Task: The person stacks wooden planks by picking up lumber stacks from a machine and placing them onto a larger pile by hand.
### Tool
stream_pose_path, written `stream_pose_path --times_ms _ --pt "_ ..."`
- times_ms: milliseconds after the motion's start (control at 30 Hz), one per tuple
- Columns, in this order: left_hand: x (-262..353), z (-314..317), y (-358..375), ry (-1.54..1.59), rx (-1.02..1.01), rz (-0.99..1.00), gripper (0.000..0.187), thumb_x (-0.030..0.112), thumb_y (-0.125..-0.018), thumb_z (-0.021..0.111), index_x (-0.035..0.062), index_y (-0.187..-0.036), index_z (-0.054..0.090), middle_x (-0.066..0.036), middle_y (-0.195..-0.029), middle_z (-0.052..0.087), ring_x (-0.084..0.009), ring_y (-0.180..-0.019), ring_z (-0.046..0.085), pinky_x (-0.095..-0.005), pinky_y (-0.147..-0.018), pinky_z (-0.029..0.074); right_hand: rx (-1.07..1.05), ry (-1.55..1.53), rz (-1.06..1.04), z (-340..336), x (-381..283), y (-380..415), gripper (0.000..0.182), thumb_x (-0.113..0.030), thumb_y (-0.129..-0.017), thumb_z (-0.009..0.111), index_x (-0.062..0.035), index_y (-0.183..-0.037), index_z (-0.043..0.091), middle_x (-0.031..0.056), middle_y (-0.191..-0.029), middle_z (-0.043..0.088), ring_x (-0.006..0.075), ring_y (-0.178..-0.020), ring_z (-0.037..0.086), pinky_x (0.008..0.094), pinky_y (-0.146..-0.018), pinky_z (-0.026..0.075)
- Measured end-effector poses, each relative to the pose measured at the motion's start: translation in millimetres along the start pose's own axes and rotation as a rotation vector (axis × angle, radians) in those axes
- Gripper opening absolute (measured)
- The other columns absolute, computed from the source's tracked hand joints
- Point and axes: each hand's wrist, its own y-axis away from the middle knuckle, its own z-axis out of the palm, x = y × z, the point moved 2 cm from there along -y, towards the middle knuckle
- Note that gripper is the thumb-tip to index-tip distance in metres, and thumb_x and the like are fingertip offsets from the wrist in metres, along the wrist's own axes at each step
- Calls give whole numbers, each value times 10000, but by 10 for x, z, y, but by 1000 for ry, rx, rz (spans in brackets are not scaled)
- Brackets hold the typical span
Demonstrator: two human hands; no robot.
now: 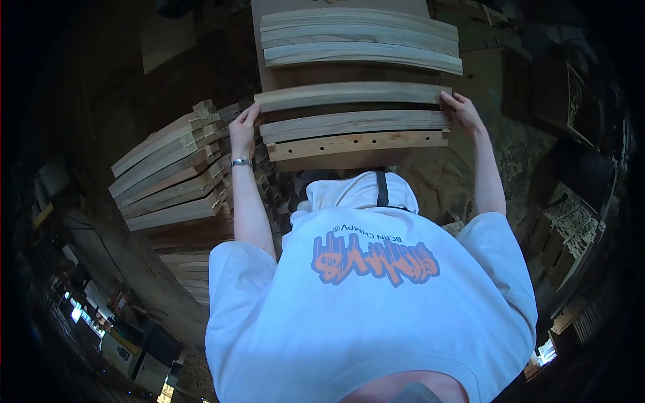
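Observation:
A long, slightly curved wooden board [353, 95] spans both hands. My left hand [246, 123] pinches its left end, and a metal watch band circles that wrist. At the board's right end, my right hand [459, 109] has its thumb and fingers closed on the wood. Just below lies a similar grey-brown board [356, 123], then a lighter piece with a row of dark holes [336, 144]. Several more curved boards [359, 40] lie side by side beyond the held one.
A stack of wooden pieces with notched ends [168, 161] stands at the left, close to my left forearm. A pale panel [289, 80] lies under the boards. At the far right is a pile of small wooden pieces [571, 225].

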Motion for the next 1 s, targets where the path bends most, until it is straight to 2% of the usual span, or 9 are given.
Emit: stream_pose_path --times_ms 167,300,367,400,433,500,567,667,1000 --pt "-222 -163 231 163 -90 -8 357 147 -908 682 -37 -1208 618 -62 -1131 656 -121 -1019 609 -269 -888 488 -83 -85 -22 168 -108 388 645 -442 -849 722 0 -1291 561 66 -1198 625 157 -1111 559 316 -969 409" --pt "-202 -210 167 122 -228 -116 400 280 -973 577 -31 -1223 588 -89 -1149 642 -149 -1036 613 -295 -887 483 -154 -17 10 98 -167 295 620 -451 -913 634 -6 -1329 520 56 -1220 606 125 -1125 546 288 -944 431" --pt "-131 -171 92 126 -263 -105 402 361 -961 587 12 -1157 626 -64 -1073 655 -137 -952 623 -280 -790 488 -240 100 211 -10 -253 140 732 -535 -915 587 14 -1379 448 82 -1282 566 160 -1161 542 306 -986 420" --pt "-101 -181 -15 107 -230 -181 407 364 -964 582 11 -1162 625 -61 -1059 659 -137 -946 624 -283 -788 489 -170 -243 69 43 -262 52 749 -604 -917 530 9 -1346 485 78 -1268 571 149 -1129 553 312 -998 418" --pt "-71 -189 -134 89 -196 -259 412 367 -967 576 11 -1167 624 -58 -1045 662 -137 -941 625 -286 -786 491 85 -443 28 -8 -286 -88 644 -543 -942 540 -1 -1290 548 80 -1249 587 129 -1109 556 313 -994 421" --pt "73 -67 -431 -81 -69 -211 460 383 -966 578 -6 -1210 608 -79 -1081 668 -149 -961 630 -291 -821 502 104 -519 -155 -83 -420 -281 533 -450 -955 578 -1 -1242 592 65 -1208 614 113 -1076 562 300 -974 431" --pt "406 219 -597 15 -32 69 473 366 -949 615 -19 -1223 615 -91 -1127 671 -148 -987 632 -291 -852 512 81 -427 -164 -22 -441 -387 524 -411 -940 617 4 -1259 586 69 -1219 615 125 -1094 562 301 -976 432" --pt "552 373 -793 -213 35 143 444 315 -924 665 -25 -1208 633 -95 -1151 672 -147 -1005 634 -306 -872 519 54 -303 -178 80 -550 -399 523 -366 -913 674 9 -1268 587 65 -1208 627 134 -1086 573 290 -965 437" --pt "36 -3 -89 10 40 57 423 210 -912 686 -56 -1231 605 -103 -1156 665 -153 -1066 610 -300 -951 464 -42 -54 -179 179 -346 200 473 -348 -883 715 -3 -1200 643 27 -1097 668 102 -1044 576 260 -948 418"
